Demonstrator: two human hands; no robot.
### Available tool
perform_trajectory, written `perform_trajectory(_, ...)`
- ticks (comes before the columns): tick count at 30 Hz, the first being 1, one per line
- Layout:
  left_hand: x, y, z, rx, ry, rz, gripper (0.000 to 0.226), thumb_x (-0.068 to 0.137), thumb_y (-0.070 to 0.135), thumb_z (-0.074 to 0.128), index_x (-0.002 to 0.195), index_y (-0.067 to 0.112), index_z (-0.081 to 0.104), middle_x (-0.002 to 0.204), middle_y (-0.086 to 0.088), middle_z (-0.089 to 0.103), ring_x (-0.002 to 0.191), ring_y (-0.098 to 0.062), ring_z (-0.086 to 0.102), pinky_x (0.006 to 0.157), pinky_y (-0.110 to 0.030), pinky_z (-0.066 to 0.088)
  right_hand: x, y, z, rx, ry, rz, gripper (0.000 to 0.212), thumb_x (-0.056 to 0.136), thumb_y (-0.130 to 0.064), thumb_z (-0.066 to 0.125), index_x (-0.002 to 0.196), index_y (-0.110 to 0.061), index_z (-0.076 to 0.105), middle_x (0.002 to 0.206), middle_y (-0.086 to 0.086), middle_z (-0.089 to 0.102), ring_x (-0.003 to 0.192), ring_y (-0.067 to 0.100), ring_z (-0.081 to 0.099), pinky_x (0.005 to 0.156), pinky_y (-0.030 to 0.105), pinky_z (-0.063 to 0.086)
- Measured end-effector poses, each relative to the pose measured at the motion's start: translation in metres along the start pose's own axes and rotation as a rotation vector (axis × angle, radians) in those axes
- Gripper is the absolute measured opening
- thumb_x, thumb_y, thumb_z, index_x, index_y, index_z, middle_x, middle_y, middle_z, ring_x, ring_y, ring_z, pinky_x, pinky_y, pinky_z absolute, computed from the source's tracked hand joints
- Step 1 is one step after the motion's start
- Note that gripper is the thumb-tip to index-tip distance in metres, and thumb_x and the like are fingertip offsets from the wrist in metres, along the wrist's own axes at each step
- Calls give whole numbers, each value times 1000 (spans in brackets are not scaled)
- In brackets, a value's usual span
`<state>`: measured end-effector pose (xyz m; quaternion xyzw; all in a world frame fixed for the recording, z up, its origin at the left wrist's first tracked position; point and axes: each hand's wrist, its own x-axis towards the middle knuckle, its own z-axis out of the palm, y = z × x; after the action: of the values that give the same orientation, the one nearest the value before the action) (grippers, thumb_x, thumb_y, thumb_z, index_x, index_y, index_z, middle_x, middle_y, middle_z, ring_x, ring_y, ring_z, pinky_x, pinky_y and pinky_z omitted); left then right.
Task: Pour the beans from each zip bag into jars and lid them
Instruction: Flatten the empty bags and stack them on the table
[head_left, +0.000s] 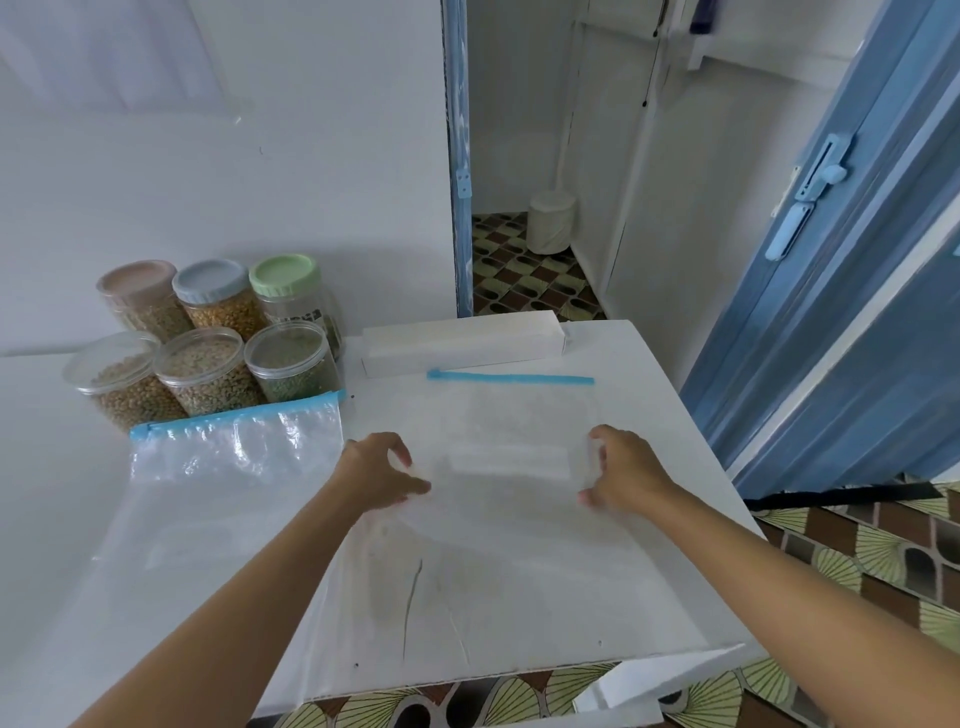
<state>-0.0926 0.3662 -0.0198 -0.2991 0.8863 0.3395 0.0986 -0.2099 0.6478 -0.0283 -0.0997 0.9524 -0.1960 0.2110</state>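
Note:
An empty clear zip bag (511, 415) with a blue zip strip lies flat on the white table (519, 597), zip end away from me. My left hand (382, 473) pinches its left edge and my right hand (626, 475) pinches its right edge, fingers curled. A second empty zip bag (234, 447) lies flat to the left, partly under my left forearm. At the back left stand several bean-filled jars: a pink-lidded jar (137, 291), a blue-lidded jar (213, 291) and a green-lidded jar (285, 286) behind, and clear-topped jars (202, 369) in front.
A long white carton (462, 340) lies behind the held bag. The table's right edge runs close to a blue door (831, 312). An open doorway with a white bin (550, 221) is beyond. Patterned floor tiles show past the table's front edge.

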Motion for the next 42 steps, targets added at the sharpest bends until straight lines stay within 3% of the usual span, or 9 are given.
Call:
perform_trajectory(6,9,11,3,195,-82,19,70,75,40,90,129,28,47,124,-8,39,90,-20,61,83,-27,51,0,0,-11,307,-131,121,101,70,2,82,150,-20,25,120,6,51,99,22,58,70,28,50)
perform_trajectory(11,28,29,15,122,57,22,60,86,43,80,132,27,45,128,-10,50,98,-21,54,80,-29,48,6,-5,-8,910,-37,206,66,78,0,79,130,-12,39,100,15,67,76,23,66,72,33,56)
perform_trajectory(16,36,38,24,-57,51,-24,84,78,16,89,141,25,32,119,-12,51,99,-24,54,84,-30,52,4,-19,-14,1293,-295,191,26,89,-7,72,112,-8,60,83,15,69,48,20,53,50,26,42)
perform_trajectory(18,35,38,23,-93,29,-15,94,76,10,89,145,26,27,123,-15,51,101,-25,51,81,-30,47,1,-22,-15,1303,-370,83,33,94,-2,62,123,-18,57,106,15,75,51,19,48,50,25,43)
perform_trajectory(23,21,33,18,-312,-40,7,81,76,-6,75,140,27,38,110,-16,63,87,-26,58,73,-33,56,-8,-25,-20,1340,-533,-170,64,95,6,50,139,-40,56,132,18,67,119,36,57,112,48,35)
perform_trajectory(27,-20,31,-28,-821,-254,-10,62,85,-18,62,130,25,58,108,-18,75,52,-12,43,54,-24,41,-14,-37,-39,1390,-617,-246,57,98,-2,41,148,-29,46,137,24,62,125,47,54,90,44,56)
perform_trajectory(33,-72,-12,-120,-908,-164,167,51,81,-9,72,124,18,67,82,2,75,47,-4,45,45,-17,29,-23,-102,-38,1415,-723,-266,45,99,-12,48,142,-22,56,133,17,66,70,13,52,41,21,46)
perform_trajectory(36,-82,-58,-155,-760,-31,164,67,54,17,97,116,23,73,72,9,68,54,-6,46,52,-17,41,-34,-149,-8,1244,-676,-280,40,93,-7,64,132,-14,62,119,17,72,62,13,58,47,23,47)
perform_trajectory(42,-59,-163,-185,-561,219,57,75,73,-2,87,133,24,50,100,-11,78,71,-15,63,64,-26,47,-34,-212,84,761,-249,-325,31,75,-10,87,87,-14,59,70,2,70,60,16,61,53,23,45)
